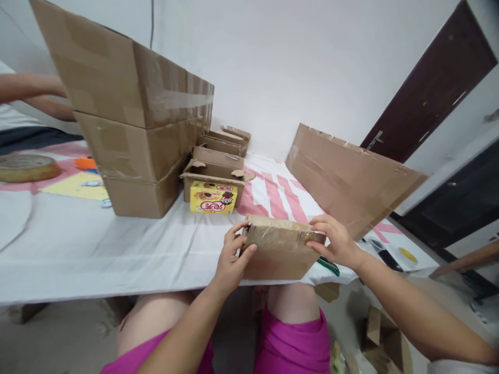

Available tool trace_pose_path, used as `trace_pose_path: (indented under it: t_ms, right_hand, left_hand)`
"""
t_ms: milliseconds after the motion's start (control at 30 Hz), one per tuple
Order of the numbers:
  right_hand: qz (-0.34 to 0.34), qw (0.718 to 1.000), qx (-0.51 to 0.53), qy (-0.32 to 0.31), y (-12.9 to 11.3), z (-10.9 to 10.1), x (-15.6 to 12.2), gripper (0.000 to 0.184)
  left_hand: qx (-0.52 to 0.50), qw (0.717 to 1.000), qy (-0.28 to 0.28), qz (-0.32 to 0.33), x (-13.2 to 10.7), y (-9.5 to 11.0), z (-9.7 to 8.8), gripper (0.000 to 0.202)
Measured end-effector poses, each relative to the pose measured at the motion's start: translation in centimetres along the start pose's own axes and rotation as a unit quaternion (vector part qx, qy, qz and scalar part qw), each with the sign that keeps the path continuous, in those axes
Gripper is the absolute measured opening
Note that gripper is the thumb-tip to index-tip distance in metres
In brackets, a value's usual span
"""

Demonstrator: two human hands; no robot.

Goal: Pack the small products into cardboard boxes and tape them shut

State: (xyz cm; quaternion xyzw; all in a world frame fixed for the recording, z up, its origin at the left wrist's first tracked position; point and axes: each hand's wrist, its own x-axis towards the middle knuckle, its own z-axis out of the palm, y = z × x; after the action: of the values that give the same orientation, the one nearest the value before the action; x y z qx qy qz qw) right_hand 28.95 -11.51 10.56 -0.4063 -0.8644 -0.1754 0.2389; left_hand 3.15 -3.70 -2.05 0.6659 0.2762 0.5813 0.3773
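Note:
A small brown cardboard box stands at the table's front edge, with tape along its upper edge. My left hand grips its left end, thumb on the near face and fingers at the top corner. At the right end, my right hand pinches the other upper corner between thumb and fingers. A green-handled tool lies partly hidden behind the box, below my right hand. Just beyond my left hand is a yellow printed carton, set against an open cardboard box.
Stacked taped boxes rise on the left. A cardboard panel leans at the right. A tape roll and an orange item lie far left, near another person's arms. An open carton sits on the floor.

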Motion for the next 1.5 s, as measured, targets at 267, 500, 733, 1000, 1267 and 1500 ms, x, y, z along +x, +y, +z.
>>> trace_pose_path:
  t_ms: [267,500,733,1000,1267,1500]
  right_hand:
    - [0.062,0.990,0.122,-0.038,-0.5,2.1,3.6,0.021]
    - [0.208,0.957,0.193,-0.052,0.0,2.6,4.7,0.011]
    - [0.328,0.923,0.203,-0.005,1.1,3.4,4.4,0.019]
    - [0.371,0.902,0.178,0.133,3.5,1.5,2.7,0.033]
    - [0.194,0.971,0.129,-0.051,-1.2,0.2,2.3,0.014]
    - [0.239,0.969,0.055,-0.020,-1.7,2.1,3.0,0.020]
  left_hand:
    - [-0.018,1.000,-0.016,-0.010,0.0,0.0,-0.3,0.035]
    - [-0.027,0.999,-0.019,-0.006,0.2,-0.1,-0.4,0.035]
    - [-0.023,1.000,-0.018,-0.003,0.2,0.0,-0.4,0.037]
    - [-0.013,1.000,-0.014,0.002,0.1,0.0,-0.5,0.036]
    - [-0.010,1.000,-0.014,0.016,0.1,-0.2,-0.2,0.029]
    - [-0.009,1.000,-0.020,0.006,0.1,-0.1,-0.4,0.037]
